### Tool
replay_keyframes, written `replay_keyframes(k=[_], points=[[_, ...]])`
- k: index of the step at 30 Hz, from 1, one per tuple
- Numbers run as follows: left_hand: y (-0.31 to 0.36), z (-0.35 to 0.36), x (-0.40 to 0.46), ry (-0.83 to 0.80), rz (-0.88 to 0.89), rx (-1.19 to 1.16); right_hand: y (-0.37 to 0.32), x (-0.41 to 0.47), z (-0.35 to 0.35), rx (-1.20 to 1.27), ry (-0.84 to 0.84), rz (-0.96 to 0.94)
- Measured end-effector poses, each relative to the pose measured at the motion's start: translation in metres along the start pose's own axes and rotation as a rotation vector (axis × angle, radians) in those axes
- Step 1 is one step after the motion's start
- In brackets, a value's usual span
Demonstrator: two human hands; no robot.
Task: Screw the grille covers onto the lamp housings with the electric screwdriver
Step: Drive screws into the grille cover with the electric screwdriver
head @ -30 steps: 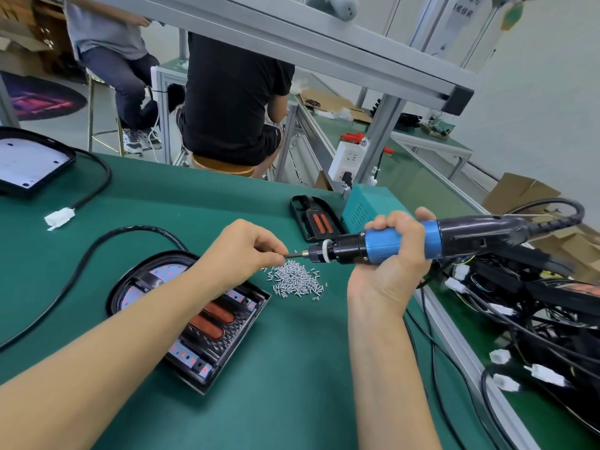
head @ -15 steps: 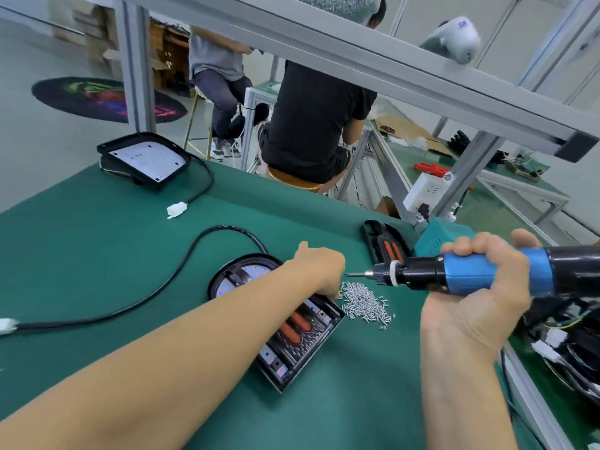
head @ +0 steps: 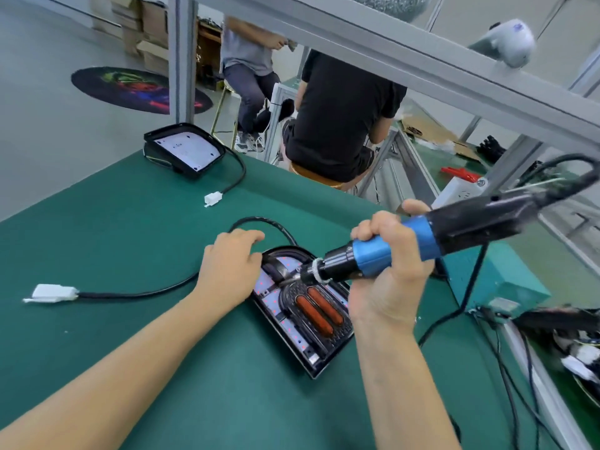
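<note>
Blue-gripped electric screwdriver (head: pixel 396 251) now tipped down, bit at grille cover (head: pixel 311 315) near curved end of lamp housing (head: pixel 328 362); half second ago we held it level above screw pile. Our right hand (head: pixel 386 280) wraps fingers tight round barrel. Our left hand (head: pixel 229 271), off bit tip, now rests on housing's left edge, fingers loosely curled over cable (head: pixel 136 293), steadying. Screw on bit: cannot tell. We judge driving about to start. Housing sits mid green mat (head: pixel 113 238).
</note>
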State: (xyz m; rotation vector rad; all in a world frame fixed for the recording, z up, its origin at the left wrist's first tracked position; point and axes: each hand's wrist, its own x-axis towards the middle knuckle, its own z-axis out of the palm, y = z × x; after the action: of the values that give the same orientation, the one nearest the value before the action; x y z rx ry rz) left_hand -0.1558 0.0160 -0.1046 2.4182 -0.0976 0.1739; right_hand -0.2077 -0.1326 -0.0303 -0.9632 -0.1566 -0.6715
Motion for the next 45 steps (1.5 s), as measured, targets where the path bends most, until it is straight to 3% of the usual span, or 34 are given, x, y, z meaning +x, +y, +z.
replay_keyframes(k=[3,28,38,45], points=[[-0.012,0.002,-0.009,-0.034,-0.057,-0.021,0.012,-0.004,0.007,-0.067,-0.049,0.002],[-0.014,0.007,-0.022,0.035,-0.041,-0.127,0.031,-0.008,0.019,-0.295,-0.159,0.006],[-0.014,0.008,-0.025,0.063,-0.036,-0.172,0.031,-0.009,0.019,-0.263,-0.084,0.024],[-0.016,0.01,-0.024,0.086,-0.012,-0.148,0.031,-0.007,0.02,-0.297,-0.148,-0.011]])
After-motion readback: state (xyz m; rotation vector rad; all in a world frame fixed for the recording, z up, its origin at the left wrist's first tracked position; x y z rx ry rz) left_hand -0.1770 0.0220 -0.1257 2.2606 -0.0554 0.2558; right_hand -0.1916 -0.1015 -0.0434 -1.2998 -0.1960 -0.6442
